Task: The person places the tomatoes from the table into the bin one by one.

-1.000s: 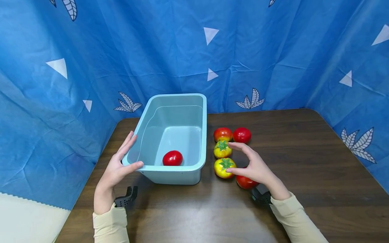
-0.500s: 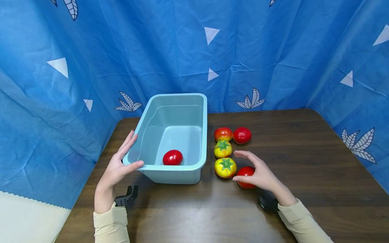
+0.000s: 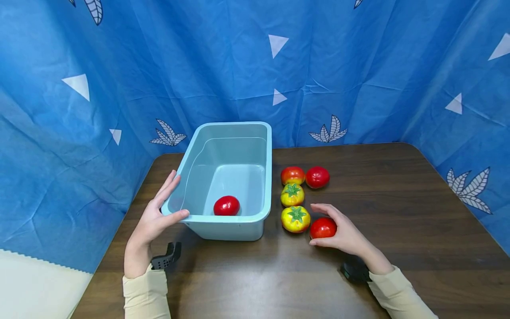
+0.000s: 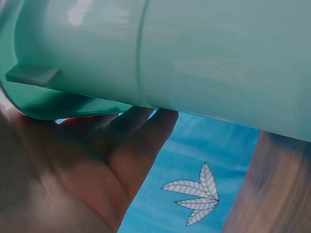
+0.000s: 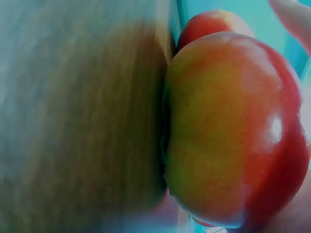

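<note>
My left hand [image 3: 154,217] rests on the near-left corner of a light blue plastic bin [image 3: 225,219]. Its straight fingers [image 4: 141,141] press the outer wall, and the thumb lies on the front rim. Inside the bin is one red tomato [image 3: 226,206]. On the table, my right hand [image 3: 343,230] surrounds another red tomato [image 3: 323,227], thumb at its near side and index finger beyond it with a gap. In the right wrist view that tomato [image 5: 233,131] is glossy red and yellow, its green leafy side down. Some right fingers are hidden.
Left of that tomato sit two yellow tomatoes with green leaf tops, the nearer one [image 3: 295,219] and the farther one [image 3: 292,195]. Behind them stand a red-yellow tomato [image 3: 292,174] and a red one [image 3: 317,177]. A blue curtain [image 3: 239,66] hangs behind the wooden table [image 3: 398,199].
My right hand has moved right and toward me, from above the yellow tomatoes to around the near red tomato. The left hand stays on the bin.
</note>
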Motion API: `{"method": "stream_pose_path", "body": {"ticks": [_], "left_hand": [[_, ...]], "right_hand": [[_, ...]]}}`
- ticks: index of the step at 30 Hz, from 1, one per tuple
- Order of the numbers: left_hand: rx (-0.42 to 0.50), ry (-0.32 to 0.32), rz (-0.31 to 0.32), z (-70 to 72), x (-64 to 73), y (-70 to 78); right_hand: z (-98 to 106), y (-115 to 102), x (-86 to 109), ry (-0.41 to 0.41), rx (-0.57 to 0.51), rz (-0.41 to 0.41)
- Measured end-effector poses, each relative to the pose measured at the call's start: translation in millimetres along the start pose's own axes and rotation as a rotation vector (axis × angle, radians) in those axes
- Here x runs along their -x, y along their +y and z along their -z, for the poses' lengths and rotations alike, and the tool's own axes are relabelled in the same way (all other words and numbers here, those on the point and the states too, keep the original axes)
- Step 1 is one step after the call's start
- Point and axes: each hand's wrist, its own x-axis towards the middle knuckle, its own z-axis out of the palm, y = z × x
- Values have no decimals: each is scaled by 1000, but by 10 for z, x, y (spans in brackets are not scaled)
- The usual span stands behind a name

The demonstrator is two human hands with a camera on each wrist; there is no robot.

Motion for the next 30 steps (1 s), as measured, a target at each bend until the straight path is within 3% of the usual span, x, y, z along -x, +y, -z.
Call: {"method": "stream_pose_path", "body": {"ticks": [17, 30], "left_hand": [[8, -4, 6, -13, -21, -7], [19, 2, -1, -11, -7, 2]], "right_hand": [[-34, 84, 27, -26, 42, 5], [129, -92, -77, -6, -27, -30]]}}
